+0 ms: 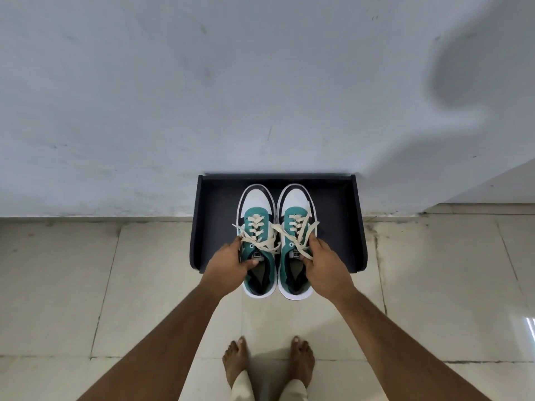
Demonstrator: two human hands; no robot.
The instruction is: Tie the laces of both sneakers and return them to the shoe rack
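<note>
Two teal, white and navy sneakers stand side by side, toes toward the wall, over the dark shoe rack [337, 221]. The left sneaker [256, 209] is gripped at its collar by my left hand [230, 263], thumb inside the opening. My right hand [325, 266] grips the right sneaker [295, 208] the same way. The heels stick out past the rack's front edge. Cream laces [270, 231] lie loose and crossed over both tongues; I cannot tell whether they are knotted.
The rack stands on pale floor tiles [144, 285] against a white wall [202, 96]. My bare feet [267, 363] are on the tiles just in front of it. A wall corner juts out at the right.
</note>
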